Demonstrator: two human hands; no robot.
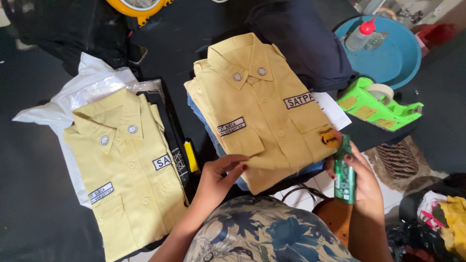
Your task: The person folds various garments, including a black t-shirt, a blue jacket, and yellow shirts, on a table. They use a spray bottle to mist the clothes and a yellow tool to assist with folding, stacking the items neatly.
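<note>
Folded shirt [264, 104] tops a stack on our dark worktop [29, 194], our left hand [221, 177] pinning its hem flat, fingers extended, while our right hand [361, 179] grips a green bottle [344, 174] upright.

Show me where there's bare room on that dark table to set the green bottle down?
Bare dark table lies left of the left folded shirt, and behind the right shirt stack, toward the yellow rim. It is crowded on the right: tape dispenser, blue basin, and the right hand holding the green bottle.
</note>
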